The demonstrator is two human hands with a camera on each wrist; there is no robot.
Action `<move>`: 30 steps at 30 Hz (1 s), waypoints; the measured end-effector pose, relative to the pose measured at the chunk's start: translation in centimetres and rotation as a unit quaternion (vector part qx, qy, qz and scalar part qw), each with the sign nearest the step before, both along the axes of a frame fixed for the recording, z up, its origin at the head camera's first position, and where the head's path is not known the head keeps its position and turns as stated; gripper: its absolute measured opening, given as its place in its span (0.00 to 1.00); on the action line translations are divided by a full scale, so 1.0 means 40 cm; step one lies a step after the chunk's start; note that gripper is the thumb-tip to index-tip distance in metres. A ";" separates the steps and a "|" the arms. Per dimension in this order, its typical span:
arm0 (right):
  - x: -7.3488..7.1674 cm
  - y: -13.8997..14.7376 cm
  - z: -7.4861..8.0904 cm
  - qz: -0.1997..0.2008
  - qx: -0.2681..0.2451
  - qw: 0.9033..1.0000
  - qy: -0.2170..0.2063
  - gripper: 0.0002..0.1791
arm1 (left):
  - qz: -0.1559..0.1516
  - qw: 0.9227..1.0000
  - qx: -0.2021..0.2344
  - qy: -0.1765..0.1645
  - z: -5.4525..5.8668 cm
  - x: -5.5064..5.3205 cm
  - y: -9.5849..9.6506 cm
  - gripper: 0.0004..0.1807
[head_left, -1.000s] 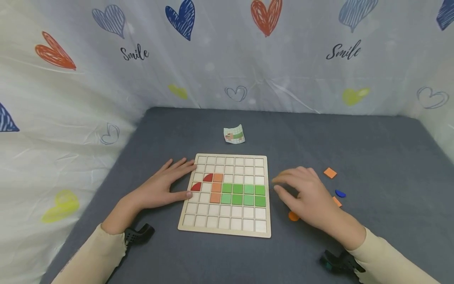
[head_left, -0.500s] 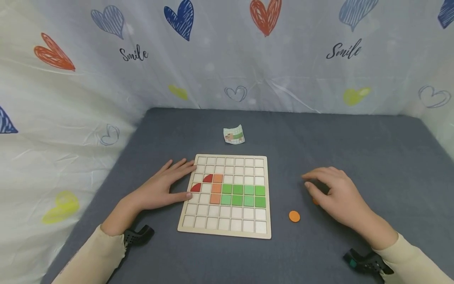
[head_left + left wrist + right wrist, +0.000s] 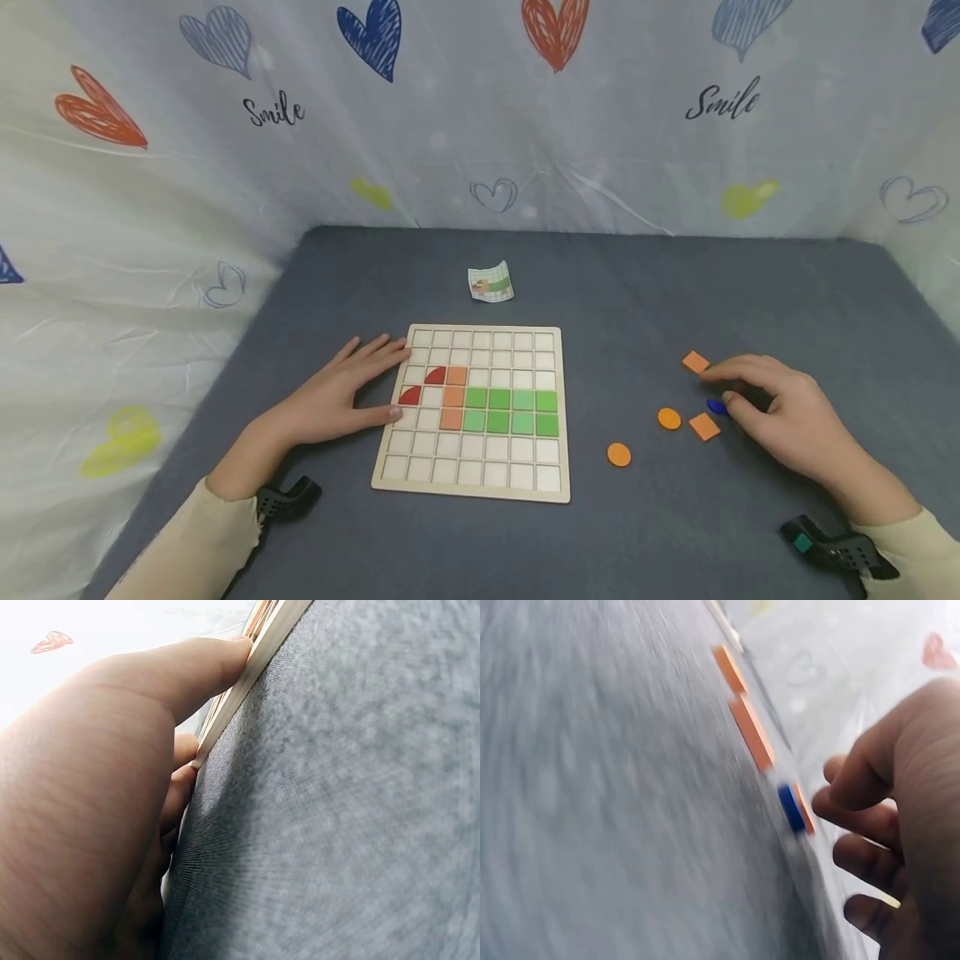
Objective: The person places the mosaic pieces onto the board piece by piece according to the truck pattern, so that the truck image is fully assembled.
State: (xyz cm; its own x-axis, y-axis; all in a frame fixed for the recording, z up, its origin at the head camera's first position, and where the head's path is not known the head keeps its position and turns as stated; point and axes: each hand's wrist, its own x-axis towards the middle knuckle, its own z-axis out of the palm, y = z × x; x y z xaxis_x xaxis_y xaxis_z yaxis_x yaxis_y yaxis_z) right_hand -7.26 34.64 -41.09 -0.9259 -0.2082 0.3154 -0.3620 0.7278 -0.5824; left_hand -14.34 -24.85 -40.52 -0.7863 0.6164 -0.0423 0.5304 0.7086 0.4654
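My left hand (image 3: 330, 396) rests along the left edge of a wooden grid board (image 3: 472, 493), fingers spread straight; the left wrist view has its thumb against the board's side (image 3: 244, 686). On the grid are two red quarter-circle tiles (image 3: 410, 396), a column of orange squares (image 3: 453, 397) and two rows of green squares (image 3: 498, 401). Off to the right, my right hand (image 3: 787, 417) hovers with loosely bent fingers over a blue piece (image 3: 716, 407), partly hidden in the head view. A small gap separates its fingertips from this piece (image 3: 790, 808) in the right wrist view.
Close to the right hand lie two loose orange squares (image 3: 705, 427) and an orange disc (image 3: 669, 418). Another orange disc (image 3: 618, 454) is nearer the board. Behind the board sits a small printed card (image 3: 491, 282) on the dark cloth (image 3: 750, 292). A curtain with hearts hangs behind.
My right hand has moved rightward from beside the board, past the discs, to the blue piece, uncovering an orange square and a disc. The left hand has stayed on the board.
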 end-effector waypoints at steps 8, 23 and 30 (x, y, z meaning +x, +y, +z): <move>0.006 0.033 -0.013 0.037 0.007 0.999 -0.021 0.31 | 0.006 1.000 -0.016 -0.011 0.009 -0.001 0.003 0.51; 0.001 0.024 -0.002 0.135 0.009 0.991 -0.001 0.33 | 0.008 1.000 -0.012 -0.011 0.005 0.001 -0.002 0.51; 0.001 0.020 -0.003 0.128 0.013 0.992 0.004 0.30 | 0.009 1.000 -0.009 -0.009 0.006 0.002 0.000 0.51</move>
State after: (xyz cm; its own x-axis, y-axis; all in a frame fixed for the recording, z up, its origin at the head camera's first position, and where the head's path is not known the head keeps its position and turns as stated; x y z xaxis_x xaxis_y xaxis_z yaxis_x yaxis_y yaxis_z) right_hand -7.21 35.46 -41.21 -0.8394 -0.4436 0.3139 -0.5409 0.6261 -0.5617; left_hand -14.27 -24.86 -40.27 -0.7967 0.6006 -0.0675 0.5083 0.7263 0.4628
